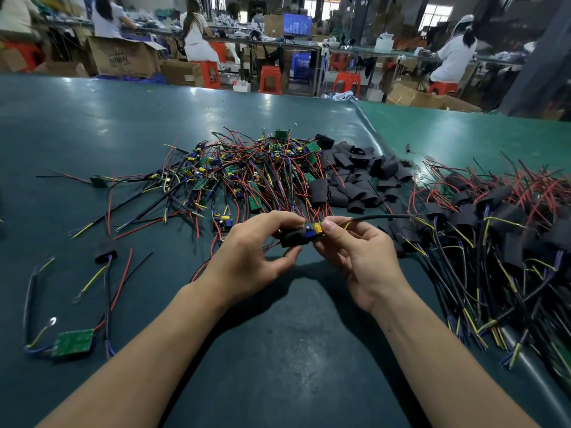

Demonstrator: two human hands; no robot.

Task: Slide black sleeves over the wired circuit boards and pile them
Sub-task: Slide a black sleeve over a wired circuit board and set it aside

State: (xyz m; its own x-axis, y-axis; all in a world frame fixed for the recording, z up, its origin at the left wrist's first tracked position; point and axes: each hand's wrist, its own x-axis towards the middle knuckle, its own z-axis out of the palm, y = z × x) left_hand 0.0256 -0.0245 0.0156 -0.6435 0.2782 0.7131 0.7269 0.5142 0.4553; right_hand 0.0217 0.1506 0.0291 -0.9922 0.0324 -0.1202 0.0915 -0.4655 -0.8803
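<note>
While both hands meet just above the dark green table mat [278, 350], the whole move turns on one line: the short black tubular sleeve [293, 237] lies to the left of the small wired circuit board with its yellow and blue components [315, 230], and the two share a long axis running roughly left to right between the hands. The left hand [256, 251] pinches the sleeve between thumb below and curled fingers above. The right hand [355, 251] pinches the board's right end, where a thick black cable with a yellow lead [380, 217] runs off toward the right. The board's left end looks already entered in the sleeve's mouth, while the yellow capacitor end shows bare; how deep it sits I cannot tell.

By my judgement the sleeve must travel rightward along that axis, or the board leftward into it, with the left hand nearer the sleeve and so the natural one to push. The tall components may catch the sleeve's rim.

Beyond the hands lies the tangled heap of bare green boards with red, black and yellow wires [247, 171], with the heap of loose black sleeves [358, 177] beside it. The pile of finished sleeved boards [494, 223] sits to the right, nearer the right hand.
</note>
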